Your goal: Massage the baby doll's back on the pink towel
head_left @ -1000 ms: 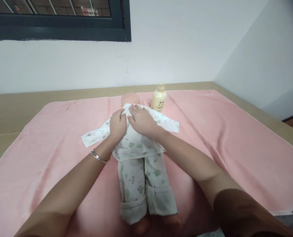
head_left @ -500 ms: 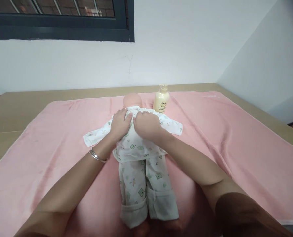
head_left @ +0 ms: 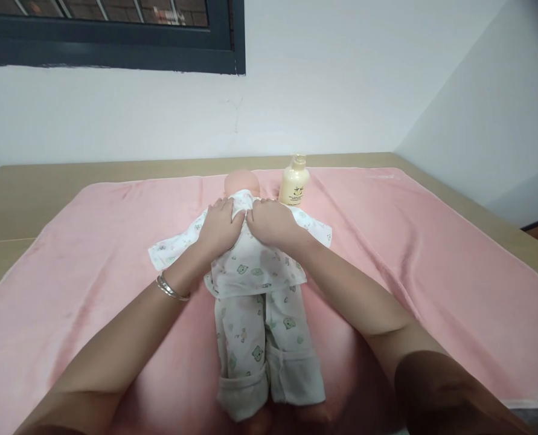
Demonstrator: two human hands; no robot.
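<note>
A baby doll (head_left: 242, 182) lies stretched out on a pink blanket (head_left: 115, 241), its bald head away from me and no face showing. It wears a white patterned shirt (head_left: 246, 269) and matching trousers (head_left: 244, 335) with turned-up cuffs. My left hand (head_left: 220, 226) rests flat on the left of the upper body, fingers pointing toward the head. On the right side, my right hand (head_left: 272, 222) lies over the shirt with its fingers extended. Both thumbs come close together at the middle. A silver bracelet (head_left: 171, 287) circles my left wrist.
A pale yellow pump bottle (head_left: 294, 184) stands right of the doll's head. Tan board surface (head_left: 28, 199) borders the blanket, with a white wall (head_left: 318, 78) behind it. At upper left is a dark window frame (head_left: 115, 51).
My right hand's fingers, curled before, now lie flatter on the shirt. My left hand stays at nearly the same spot. The whole view has shifted slightly.
</note>
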